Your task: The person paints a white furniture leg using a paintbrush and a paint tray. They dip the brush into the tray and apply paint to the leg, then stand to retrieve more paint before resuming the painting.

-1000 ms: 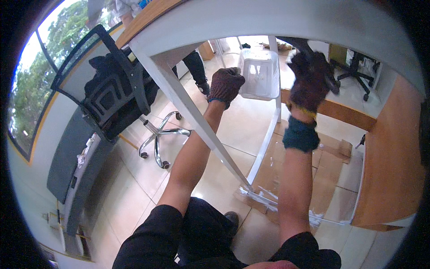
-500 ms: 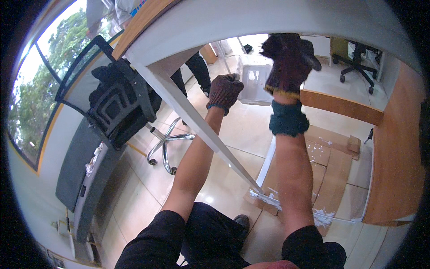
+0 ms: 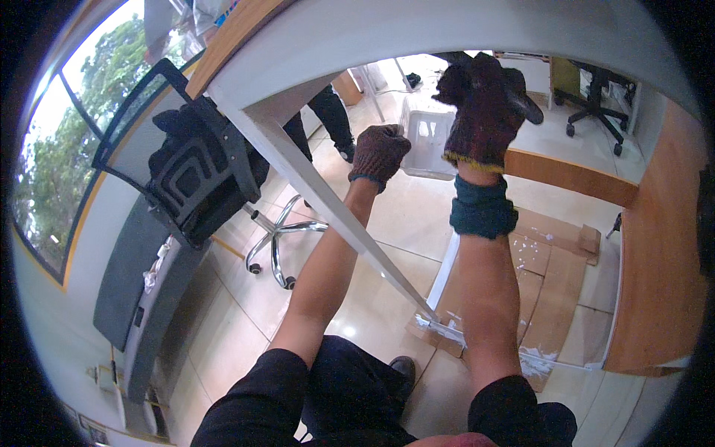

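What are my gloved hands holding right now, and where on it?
Both are raised to the white table's underside. The left hand looks closed and the right hand half-closed, but any held object is hidden.

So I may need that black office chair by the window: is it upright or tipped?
Tipped. The black office chair lies over, its chrome wheeled base pointing sideways above the tiled floor.

A long white metal table leg point(image 3: 328, 201) slants down from the white table top point(image 3: 447, 30) to the floor. At the bottom it joins a white metal bar point(image 3: 484, 335) that lies on flat brown cardboard point(image 3: 551, 290).
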Motion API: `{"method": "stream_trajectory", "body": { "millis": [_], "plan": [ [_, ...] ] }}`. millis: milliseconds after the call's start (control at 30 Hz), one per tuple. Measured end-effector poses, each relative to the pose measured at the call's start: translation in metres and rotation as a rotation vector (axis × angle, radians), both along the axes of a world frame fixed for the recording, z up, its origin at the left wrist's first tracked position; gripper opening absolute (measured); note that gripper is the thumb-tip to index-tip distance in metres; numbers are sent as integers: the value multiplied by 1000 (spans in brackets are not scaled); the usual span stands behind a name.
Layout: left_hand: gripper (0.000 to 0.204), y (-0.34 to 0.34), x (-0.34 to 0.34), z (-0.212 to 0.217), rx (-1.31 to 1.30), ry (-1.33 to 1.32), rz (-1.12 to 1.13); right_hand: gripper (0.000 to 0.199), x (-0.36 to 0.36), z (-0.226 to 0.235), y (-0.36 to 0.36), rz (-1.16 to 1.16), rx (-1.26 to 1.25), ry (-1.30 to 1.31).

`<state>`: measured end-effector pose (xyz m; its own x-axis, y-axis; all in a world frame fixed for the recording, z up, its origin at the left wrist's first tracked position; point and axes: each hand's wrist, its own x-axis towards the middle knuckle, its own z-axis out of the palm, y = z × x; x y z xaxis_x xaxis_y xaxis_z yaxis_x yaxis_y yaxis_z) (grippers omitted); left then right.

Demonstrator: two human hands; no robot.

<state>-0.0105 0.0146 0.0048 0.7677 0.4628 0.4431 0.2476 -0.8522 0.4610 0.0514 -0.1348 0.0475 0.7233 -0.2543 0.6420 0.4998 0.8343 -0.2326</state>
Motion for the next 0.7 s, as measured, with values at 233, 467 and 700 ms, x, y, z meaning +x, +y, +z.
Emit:
{"method": "stream_trajectory", "body": {
  "millis": [233, 467, 700],
  "plan": [
    [27, -7, 2, 1, 179, -54, -104, 9, 25, -4, 1, -260, -69, -29],
    [25, -7, 5, -4, 148, 1, -61, 18, -2, -29, 9, 126, 31, -5],
    [22, -11, 12, -9, 112, 91, -25, 10, -2, -12, -5, -71, 26, 50]
  ]
}}
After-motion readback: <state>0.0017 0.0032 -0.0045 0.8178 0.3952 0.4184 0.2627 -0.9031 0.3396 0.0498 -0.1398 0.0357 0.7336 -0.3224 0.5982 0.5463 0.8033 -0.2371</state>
